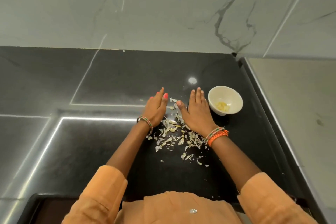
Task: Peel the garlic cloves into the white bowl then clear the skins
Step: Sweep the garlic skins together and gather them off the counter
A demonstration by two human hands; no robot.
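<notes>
A white bowl (225,100) stands on the black counter at the right and holds several peeled yellowish garlic cloves (222,106). Pale garlic skins (172,133) lie scattered on the counter between and behind my wrists. My left hand (156,109) lies on the counter left of the skins, fingers straight, on its edge. My right hand (196,110) lies flat with straight fingers just left of the bowl, thumb pointing toward the left hand. Both hands hold nothing.
The black stone counter (116,82) ends at a marble wall (163,14) behind and a raised edge (258,100) on the right. A few skin flakes (189,157) lie closer to my body. The counter's front edge is at my waist.
</notes>
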